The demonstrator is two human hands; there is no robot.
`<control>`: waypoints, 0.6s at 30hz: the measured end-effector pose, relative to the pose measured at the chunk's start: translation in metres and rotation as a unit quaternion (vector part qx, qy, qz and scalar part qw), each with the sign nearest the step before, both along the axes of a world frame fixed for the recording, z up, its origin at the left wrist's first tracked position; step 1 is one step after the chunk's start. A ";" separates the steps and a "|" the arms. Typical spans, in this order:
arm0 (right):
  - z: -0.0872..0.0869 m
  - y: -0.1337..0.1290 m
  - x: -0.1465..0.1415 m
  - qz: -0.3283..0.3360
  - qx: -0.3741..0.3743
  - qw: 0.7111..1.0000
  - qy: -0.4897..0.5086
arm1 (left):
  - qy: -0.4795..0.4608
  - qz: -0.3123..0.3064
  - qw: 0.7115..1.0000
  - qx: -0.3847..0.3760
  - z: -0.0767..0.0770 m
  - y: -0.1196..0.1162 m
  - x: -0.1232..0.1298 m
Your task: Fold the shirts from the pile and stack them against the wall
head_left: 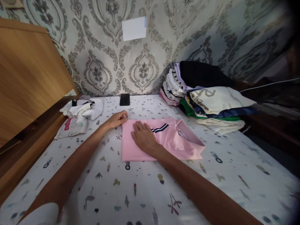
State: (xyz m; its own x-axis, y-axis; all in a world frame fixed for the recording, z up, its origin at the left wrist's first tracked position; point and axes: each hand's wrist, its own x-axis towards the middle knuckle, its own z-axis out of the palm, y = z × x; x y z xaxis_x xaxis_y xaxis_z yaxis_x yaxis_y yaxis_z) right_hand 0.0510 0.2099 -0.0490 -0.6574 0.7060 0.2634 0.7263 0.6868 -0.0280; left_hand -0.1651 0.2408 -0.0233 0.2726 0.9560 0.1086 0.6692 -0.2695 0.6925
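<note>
A pink garment point(178, 147) with a collar at its right end and dark-and-white stripes lies folded on the patterned white sheet point(112, 193). My right hand point(144, 137) rests flat on its left half, fingers spread a little. At the garment's far left corner is my left hand point(118, 119), its fingers curled and thumb and fingertips drawn together at the fabric's edge. Whether cloth is pinched between those fingertips is too small to tell.
Two stacks of folded clothes point(222, 100) stand at the back right. White clothes point(86, 111) lie in a loose heap at the left, beside a wooden cabinet point(32, 68). A black phone-like object point(124, 99) lies near the wallpapered wall point(142, 72).
</note>
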 end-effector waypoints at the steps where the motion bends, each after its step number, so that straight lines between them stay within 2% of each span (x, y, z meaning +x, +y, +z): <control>1: -0.001 0.000 0.000 0.000 0.003 1.000 0.000 | 0.028 0.009 0.999 0.015 0.001 -0.002 0.000; 5: -0.003 0.002 0.001 0.010 0.021 1.000 0.000 | 0.130 0.093 0.984 0.075 0.004 -0.012 -0.003; 7: -0.003 0.001 0.001 0.013 0.025 1.000 0.002 | 0.133 0.142 0.976 0.094 0.006 -0.023 -0.005; 9: -0.002 0.000 0.001 0.012 0.023 1.000 0.006 | 0.111 0.154 0.976 0.108 0.009 -0.042 -0.005; 11: -0.002 -0.001 0.001 0.012 0.017 1.000 0.009 | 0.088 0.118 0.984 0.103 0.013 -0.068 0.001; 15: -0.005 0.000 0.000 0.017 0.003 1.000 0.018 | 0.086 -0.019 0.996 0.021 0.024 -0.128 0.027; 18: -0.007 0.000 0.000 0.019 0.000 0.999 0.029 | 0.154 -0.036 0.987 0.004 0.024 -0.161 0.045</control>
State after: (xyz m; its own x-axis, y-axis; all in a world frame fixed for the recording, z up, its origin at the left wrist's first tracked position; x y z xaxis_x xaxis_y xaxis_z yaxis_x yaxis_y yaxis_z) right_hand 0.0511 0.2101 -0.0556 -0.6676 0.6807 0.3016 0.6966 0.7140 -0.0697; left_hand -0.1200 0.0799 0.0008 0.3612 0.9323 0.0172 0.8267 -0.3287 0.4566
